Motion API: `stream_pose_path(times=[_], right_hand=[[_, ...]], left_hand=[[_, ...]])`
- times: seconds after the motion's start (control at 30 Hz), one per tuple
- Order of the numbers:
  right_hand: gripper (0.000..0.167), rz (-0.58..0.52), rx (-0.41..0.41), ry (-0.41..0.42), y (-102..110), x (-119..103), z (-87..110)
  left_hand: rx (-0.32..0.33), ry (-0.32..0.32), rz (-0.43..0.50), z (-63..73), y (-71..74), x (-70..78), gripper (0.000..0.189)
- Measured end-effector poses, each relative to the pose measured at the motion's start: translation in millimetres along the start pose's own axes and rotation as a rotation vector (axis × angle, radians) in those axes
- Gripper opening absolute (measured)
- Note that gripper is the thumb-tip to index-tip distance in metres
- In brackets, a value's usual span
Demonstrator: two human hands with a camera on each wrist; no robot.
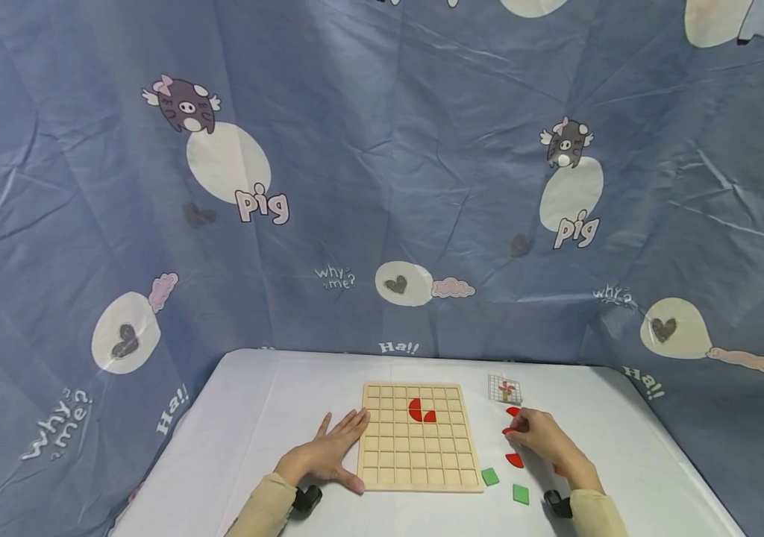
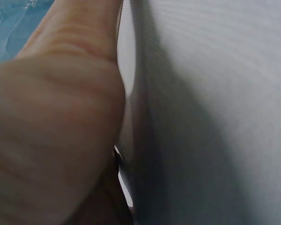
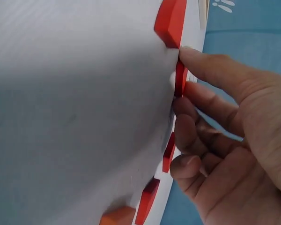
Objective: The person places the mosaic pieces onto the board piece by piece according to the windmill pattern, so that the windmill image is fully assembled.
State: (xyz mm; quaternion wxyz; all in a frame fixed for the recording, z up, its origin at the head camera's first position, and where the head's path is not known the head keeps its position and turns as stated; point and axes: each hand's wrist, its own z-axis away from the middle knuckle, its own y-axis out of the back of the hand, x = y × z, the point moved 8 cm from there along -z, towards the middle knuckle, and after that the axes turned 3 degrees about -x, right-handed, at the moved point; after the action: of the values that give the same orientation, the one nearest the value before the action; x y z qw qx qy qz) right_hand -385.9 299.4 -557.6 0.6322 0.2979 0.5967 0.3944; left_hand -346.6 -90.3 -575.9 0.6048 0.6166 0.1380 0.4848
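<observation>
Where the right hand (image 1: pixel 546 436) grips: one red piece (image 3: pixel 181 77), pinched at its ends between thumb and forefinger, just off the right side of the wooden board (image 1: pixel 415 451); whether it is lifted or rests on the table (image 1: pixel 301 380) I cannot tell.
Pinch risk: thin and caught by its ends, the piece could well twist or slip out if the two fingertips press unevenly.
Neighbouring reds: a far red piece (image 1: pixel 512 411) and a near red piece (image 1: pixel 515 461) lie right of the board, on either side of the pinch; the curled spare fingers might nudge one.
Orange piece: right of the board, partly hidden by the wrist from the head view; the orange piece (image 3: pixel 118 216) could be brushed by a low sleeve.
Green squares: one green square (image 1: pixel 490 476) sits just beside the board's near right corner, another green square (image 1: pixel 521 494) farther right and nearer the person.
Board: red shapes (image 1: pixel 414 406) sit in its far half, around the middle columns; they look loose, so a jolt could unseat them.
Left hand: spread with straight fingers, holding nothing, the left hand (image 1: pixel 328 451) touches the board's left edge; too hard a push there would probably skid the board.
Gridded card: beside the board's far right corner, the card (image 1: pixel 505 389) shows a red figure.
Backdrop: blue cloth (image 1: pixel 328 224) hangs beyond the board.
</observation>
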Motion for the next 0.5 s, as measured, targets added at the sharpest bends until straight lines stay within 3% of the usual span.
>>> stream_pose_path(times=[0.5], right_hand=[[0.029,0.003,0.028,-0.056,-1.6,-1.2,1.1]], left_hand=[[0.005,0.001,0.0,1.0,1.0,1.9,0.13]])
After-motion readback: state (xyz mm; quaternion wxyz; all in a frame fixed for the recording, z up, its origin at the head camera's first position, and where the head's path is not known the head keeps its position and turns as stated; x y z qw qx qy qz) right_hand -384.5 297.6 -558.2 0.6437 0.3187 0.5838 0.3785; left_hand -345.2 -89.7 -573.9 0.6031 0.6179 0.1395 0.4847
